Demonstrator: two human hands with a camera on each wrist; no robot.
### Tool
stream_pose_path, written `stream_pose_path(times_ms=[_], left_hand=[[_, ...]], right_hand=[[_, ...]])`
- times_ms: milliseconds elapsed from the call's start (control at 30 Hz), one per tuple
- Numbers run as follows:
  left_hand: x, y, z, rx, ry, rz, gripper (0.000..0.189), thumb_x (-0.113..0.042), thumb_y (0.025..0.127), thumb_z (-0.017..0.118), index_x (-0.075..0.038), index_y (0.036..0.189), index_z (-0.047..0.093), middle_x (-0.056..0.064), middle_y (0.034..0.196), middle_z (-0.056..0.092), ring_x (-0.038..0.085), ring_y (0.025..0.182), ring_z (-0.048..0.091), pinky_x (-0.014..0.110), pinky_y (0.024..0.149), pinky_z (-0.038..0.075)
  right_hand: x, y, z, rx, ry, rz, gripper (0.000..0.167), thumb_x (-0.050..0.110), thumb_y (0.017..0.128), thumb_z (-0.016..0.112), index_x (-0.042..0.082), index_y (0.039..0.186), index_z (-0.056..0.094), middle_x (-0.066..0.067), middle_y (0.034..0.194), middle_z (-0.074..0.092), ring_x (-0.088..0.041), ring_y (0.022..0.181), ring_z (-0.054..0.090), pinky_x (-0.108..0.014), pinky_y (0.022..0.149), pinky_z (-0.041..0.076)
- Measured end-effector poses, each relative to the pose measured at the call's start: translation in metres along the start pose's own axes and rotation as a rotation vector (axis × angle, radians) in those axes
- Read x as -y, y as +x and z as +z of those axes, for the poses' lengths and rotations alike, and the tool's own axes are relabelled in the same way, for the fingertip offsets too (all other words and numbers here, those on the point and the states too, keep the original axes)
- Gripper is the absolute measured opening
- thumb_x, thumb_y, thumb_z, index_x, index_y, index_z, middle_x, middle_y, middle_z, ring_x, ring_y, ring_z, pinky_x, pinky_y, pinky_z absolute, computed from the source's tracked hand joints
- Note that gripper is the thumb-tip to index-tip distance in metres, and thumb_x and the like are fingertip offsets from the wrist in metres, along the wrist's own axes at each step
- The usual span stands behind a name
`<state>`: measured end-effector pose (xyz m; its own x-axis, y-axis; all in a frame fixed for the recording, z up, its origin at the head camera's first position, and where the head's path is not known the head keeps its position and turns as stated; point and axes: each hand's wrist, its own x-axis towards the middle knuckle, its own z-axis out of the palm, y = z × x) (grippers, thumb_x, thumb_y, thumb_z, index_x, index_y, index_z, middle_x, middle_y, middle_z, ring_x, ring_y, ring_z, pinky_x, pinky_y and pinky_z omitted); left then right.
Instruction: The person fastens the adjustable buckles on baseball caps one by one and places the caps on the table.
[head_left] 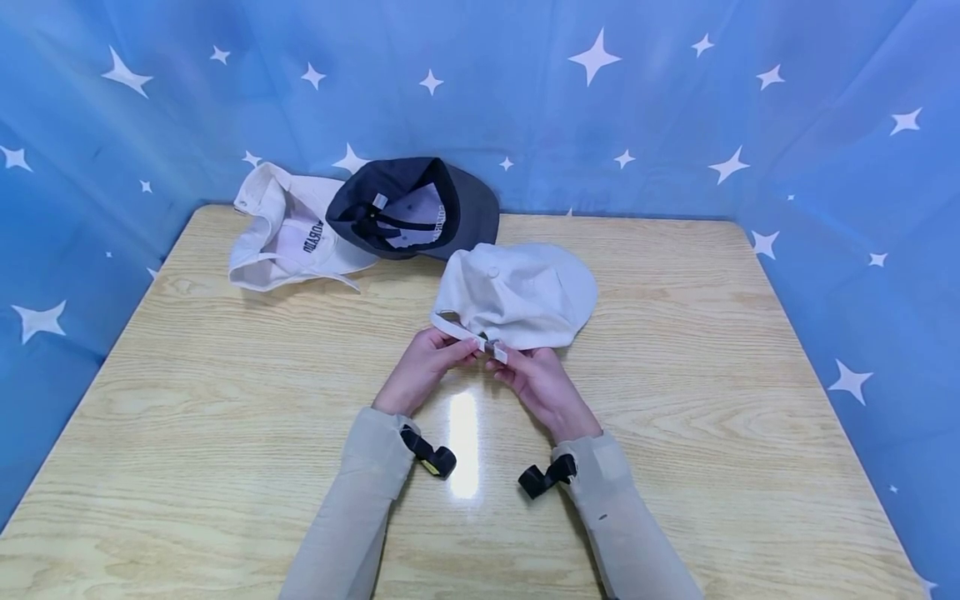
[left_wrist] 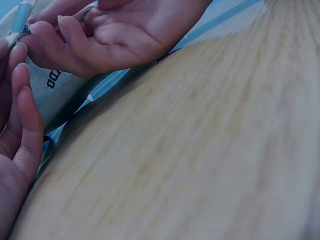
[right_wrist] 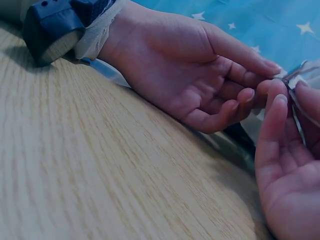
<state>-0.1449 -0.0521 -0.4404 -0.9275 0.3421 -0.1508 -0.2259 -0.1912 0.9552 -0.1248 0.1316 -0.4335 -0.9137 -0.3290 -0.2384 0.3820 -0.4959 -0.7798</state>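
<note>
A white baseball cap (head_left: 525, 287) sits in front of me in the head view, crown up, its brim to the right and its back strap (head_left: 454, 330) towards me. My left hand (head_left: 423, 364) pinches the strap's left part between thumb and fingers. The strap's other end, near a small dark buckle, is pinched by my right hand (head_left: 542, 385). Both sets of fingertips almost meet there, also in the right wrist view, where the left hand (right_wrist: 175, 65) faces the right hand (right_wrist: 292, 185). Fingers partly hide the buckle. Dark lettering (left_wrist: 53, 78) shows inside the cap.
Behind and left, a dark cap (head_left: 480, 200) lies opening towards me, overlapping another white cap (head_left: 255, 254) with its strap undone. All rest on a wooden table (head_left: 225, 433). A blue star-patterned curtain (head_left: 510, 100) borders the back and sides.
</note>
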Motion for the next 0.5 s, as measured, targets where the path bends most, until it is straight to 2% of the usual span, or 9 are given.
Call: stream_pose_path(times_ms=[267, 500], left_hand=[[-0.0003, -0.0006, 0.0001, 0.013, 0.0, 0.0, 0.029, -0.024, 0.082, 0.066, 0.0, 0.095, 0.06, 0.008, 0.09, 0.061, 0.016, 0.081, 0.057, 0.036, 0.082, 0.046], [0.0004, -0.0001, 0.0001, 0.021, 0.018, 0.01, 0.035, -0.03, 0.078, 0.068, 0.001, 0.094, 0.062, 0.009, 0.089, 0.062, 0.017, 0.082, 0.058, 0.033, 0.08, 0.047]], right_hand=[[-0.0009, 0.0001, -0.0003, 0.01, -0.006, -0.008, 0.027, 0.009, 0.082, 0.064, -0.004, 0.103, 0.053, -0.011, 0.095, 0.06, -0.017, 0.076, 0.06, -0.022, 0.067, 0.049], [-0.0002, -0.0011, 0.0002, 0.004, -0.013, -0.002, 0.03, 0.009, 0.082, 0.063, -0.005, 0.106, 0.051, -0.011, 0.097, 0.06, -0.017, 0.078, 0.06, -0.022, 0.068, 0.049]])
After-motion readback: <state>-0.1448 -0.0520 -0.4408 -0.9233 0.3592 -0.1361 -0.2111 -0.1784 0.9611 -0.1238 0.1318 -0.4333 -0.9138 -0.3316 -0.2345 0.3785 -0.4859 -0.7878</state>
